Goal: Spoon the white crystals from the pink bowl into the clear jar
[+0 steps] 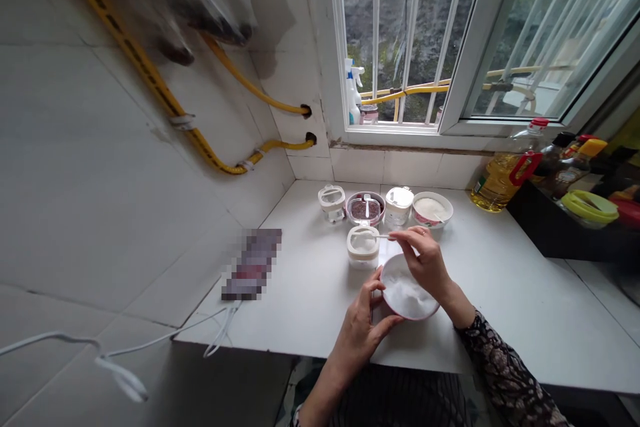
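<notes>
My left hand (364, 313) grips the side of a round bowl (421, 317) that holds a heap of white powder or grains (407, 293). My right hand (426, 260), above the bowl's far rim, pinches the handle of a small white spoon (381, 236). The spoon's other end is over or in the mouth of a squarish clear jar (363, 257) with a cream rim, standing beyond the bowl. White stuff shows inside that jar. Whether the spoon touches it, I cannot tell.
Behind stand two more jars (332, 204) (399, 207), a bowl of dark red contents (381, 212) with a clear lid and white spoon on it, and a bowl of whitish grains (433, 219). An oil bottle (493, 180) stands right. A cable (220, 327) lies left.
</notes>
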Tool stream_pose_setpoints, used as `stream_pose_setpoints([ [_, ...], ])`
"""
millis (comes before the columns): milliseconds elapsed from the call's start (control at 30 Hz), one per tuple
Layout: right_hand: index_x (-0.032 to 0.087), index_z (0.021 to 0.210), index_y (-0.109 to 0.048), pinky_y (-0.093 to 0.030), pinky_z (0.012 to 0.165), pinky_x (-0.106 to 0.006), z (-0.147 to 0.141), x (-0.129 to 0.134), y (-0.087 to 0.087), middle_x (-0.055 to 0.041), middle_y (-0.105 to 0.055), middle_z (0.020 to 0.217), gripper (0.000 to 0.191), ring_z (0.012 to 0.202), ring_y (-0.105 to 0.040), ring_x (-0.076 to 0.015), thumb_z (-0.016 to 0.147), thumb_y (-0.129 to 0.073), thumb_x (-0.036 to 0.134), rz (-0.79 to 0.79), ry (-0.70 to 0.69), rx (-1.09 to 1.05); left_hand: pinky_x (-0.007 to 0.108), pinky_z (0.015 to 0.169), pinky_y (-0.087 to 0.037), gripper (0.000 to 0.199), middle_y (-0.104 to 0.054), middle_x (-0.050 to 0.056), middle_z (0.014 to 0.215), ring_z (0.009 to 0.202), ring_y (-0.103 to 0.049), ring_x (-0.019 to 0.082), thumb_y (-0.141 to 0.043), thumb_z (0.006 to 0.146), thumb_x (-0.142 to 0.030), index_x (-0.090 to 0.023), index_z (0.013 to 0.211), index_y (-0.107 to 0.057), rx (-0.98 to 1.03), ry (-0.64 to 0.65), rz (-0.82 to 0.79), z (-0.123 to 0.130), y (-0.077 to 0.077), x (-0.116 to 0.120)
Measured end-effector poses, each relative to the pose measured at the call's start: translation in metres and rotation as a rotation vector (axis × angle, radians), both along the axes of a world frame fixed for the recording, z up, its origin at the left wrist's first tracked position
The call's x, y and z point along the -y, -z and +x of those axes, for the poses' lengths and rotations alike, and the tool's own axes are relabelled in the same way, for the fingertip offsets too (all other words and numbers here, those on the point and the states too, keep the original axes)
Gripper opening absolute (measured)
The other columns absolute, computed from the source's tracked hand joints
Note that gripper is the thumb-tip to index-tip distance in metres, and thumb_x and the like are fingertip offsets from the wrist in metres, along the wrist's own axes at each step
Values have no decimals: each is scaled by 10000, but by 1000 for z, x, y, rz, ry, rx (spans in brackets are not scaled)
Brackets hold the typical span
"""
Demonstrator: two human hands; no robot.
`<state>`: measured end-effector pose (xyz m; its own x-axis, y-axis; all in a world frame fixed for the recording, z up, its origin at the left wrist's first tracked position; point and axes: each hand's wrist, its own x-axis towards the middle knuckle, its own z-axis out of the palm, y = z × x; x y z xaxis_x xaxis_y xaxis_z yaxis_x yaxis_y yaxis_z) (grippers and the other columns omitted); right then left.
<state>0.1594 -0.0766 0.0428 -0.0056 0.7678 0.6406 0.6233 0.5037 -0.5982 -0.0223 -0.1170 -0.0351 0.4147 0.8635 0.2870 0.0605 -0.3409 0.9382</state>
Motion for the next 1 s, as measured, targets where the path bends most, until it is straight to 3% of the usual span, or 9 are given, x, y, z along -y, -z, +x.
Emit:
stream_pose_setpoints([
  [133, 250, 998, -740, -409, 975, -453, 1, 0, -1, -43, -798, 881, 291, 835, -678, -213, 959, -476, 132, 90, -103, 278, 400, 904, -623, 372, -492, 167, 1523, 1164, -701, 273, -762, 833, -337, -241, 1086, -507, 1, -6, -9, 0, -2, 1],
  [267, 241, 985, -724, -448, 897, -416, 7, 6, -9, -40, -785, 846, 248, 786, -668, -210, 956, -495, 150, 129, -59, 142, 409, 939, -610, 383, -458, 170, 1554, 1197, -687, 275, -758, 836, -327, -241, 1103, -497, 11, 12, -11, 1, -3, 1],
  [433, 235, 853, -704, -486, 805, -382, 29, 14, -11, -30, -723, 710, 178, 743, -651, -229, 883, -535, 190, -5, 57, -18, 411, 959, -601, 388, -451, 161, 1564, 1234, -667, 280, -761, 832, -301, -249, 1107, -493, 24, 24, -8, 0, -4, 0],
  [600, 231, 698, -668, -464, 817, -383, 44, 11, -3, -21, -686, 664, 184, 671, -617, -210, 796, -530, 158, -46, 77, 112, 408, 964, -600, 386, -444, 169, 1565, 1271, -642, 288, -759, 835, -307, -246, 1100, -486, 14, 22, -4, 0, -3, 1],
  [800, 218, 703, -654, -430, 886, -389, 31, 10, 6, 16, -653, 611, 196, 585, -568, -155, 788, -513, 112, -124, -69, 255, 420, 969, -596, 400, -430, 181, 1567, 1309, -611, 301, -759, 838, -323, -240, 1112, -479, -4, 29, -5, -1, -2, 0],
  [1000, 219, 710, -663, -450, 842, -372, 36, 10, 4, -8, -711, 674, 201, 653, -618, -180, 793, -505, 127, -115, 12, 220, 417, 965, -598, 405, -444, 175, 1560, 1298, -619, 298, -764, 834, -326, -243, 1115, -484, 0, 25, 0, 0, -1, 0],
])
